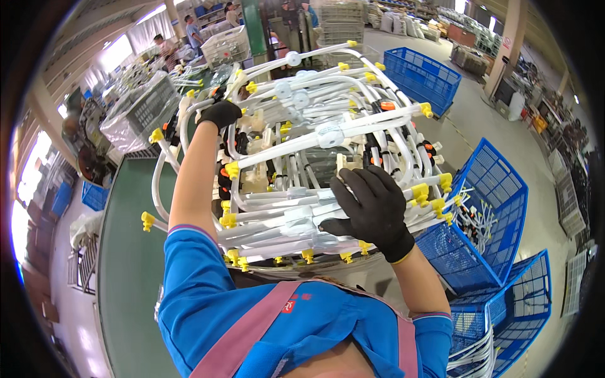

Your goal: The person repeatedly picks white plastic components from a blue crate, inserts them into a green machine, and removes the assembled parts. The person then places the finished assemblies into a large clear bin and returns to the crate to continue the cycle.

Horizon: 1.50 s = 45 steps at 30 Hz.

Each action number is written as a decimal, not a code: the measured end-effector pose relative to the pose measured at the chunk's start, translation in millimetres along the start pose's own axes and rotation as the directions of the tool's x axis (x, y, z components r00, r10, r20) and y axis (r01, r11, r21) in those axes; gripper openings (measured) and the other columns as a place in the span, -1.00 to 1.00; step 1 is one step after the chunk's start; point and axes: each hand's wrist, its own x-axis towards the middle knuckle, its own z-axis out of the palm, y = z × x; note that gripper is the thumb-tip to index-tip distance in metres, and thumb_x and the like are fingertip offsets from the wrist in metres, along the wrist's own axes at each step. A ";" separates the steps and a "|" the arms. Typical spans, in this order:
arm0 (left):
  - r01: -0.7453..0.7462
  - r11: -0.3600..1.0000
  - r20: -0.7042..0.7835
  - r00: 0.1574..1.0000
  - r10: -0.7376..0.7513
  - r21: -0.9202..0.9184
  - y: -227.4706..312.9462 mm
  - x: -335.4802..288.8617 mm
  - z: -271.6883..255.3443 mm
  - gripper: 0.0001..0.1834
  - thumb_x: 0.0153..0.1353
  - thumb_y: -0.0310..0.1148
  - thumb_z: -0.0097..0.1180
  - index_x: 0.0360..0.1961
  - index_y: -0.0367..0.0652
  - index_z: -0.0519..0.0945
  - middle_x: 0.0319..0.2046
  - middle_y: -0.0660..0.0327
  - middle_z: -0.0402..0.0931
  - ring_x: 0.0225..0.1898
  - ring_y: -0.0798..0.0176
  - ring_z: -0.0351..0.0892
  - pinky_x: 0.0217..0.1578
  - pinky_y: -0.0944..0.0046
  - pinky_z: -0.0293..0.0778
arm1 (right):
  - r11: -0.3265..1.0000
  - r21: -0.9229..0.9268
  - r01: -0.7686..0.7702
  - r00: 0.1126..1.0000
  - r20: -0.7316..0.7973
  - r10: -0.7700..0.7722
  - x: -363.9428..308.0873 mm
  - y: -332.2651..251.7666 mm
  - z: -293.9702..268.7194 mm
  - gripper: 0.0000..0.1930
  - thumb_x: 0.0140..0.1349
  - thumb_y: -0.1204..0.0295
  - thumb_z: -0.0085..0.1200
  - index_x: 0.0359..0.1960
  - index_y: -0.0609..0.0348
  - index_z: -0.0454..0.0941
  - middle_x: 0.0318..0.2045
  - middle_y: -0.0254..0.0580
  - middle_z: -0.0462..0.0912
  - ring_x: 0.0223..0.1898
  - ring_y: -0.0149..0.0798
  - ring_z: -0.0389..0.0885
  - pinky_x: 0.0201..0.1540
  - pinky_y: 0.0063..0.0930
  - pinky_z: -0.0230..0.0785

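A large stack of white bent-tube frames (265,151) with yellow end caps fills the middle in front of me. Clear plastic discs and black-and-orange joints sit along the tubes. My left hand (220,114), in a black glove, reaches to the far left side of the stack; its fingers curl round a white tube frame there, partly hidden. In a matching glove, my right hand (372,211) hovers over or rests on the near right tubes, fingers stretched and thumb apart; whether it touches them I cannot tell.
Blue plastic crates stand right of the stack: a far crate (422,75), a nearer crate (485,208) with small white parts, and a low crate (517,315) beside white tubes. A green tabletop (129,252) runs along the left. A grey crate (142,110) and people are farther back.
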 end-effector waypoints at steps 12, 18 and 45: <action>0.503 0.632 0.213 0.852 -0.479 -0.589 41.8 -14.1 1.7 -0.07 0.03 0.28 0.12 0.32 -0.08 0.26 0.17 -0.19 0.36 0.21 -0.16 0.37 0.18 0.05 0.30 | 0.993 0.104 0.052 0.999 -0.008 -0.051 -11.9 -0.1 1.5 -0.54 0.01 0.00 0.16 -0.31 0.17 0.52 -0.28 -0.17 0.52 -0.12 -0.14 0.48 0.10 -0.12 0.30; 0.498 0.681 0.238 0.864 -0.444 -0.537 35.5 -22.8 -16.9 -0.27 0.10 0.11 0.14 0.20 -0.13 0.40 0.08 -0.14 0.46 0.12 -0.13 0.46 0.12 0.03 0.36 | 0.994 0.106 0.028 0.998 -0.058 -0.022 -19.3 -16.8 -8.2 -0.61 0.01 0.08 0.19 -0.31 0.15 0.52 -0.13 -0.16 0.52 0.07 -0.11 0.42 0.22 -0.05 0.23; 0.063 -0.245 -0.118 0.744 0.657 -0.967 775.0 89.7 -222.6 -0.64 0.27 -0.27 0.08 -0.02 -0.31 0.53 -0.13 0.10 0.60 -0.13 0.22 0.56 -0.08 0.25 0.45 | -0.040 -0.214 -0.976 -0.043 0.010 0.999 -516.9 -137.5 -327.4 -0.81 0.15 0.31 0.12 -0.31 0.17 0.61 -0.19 0.04 0.61 -0.21 0.07 0.60 -0.18 -0.15 0.44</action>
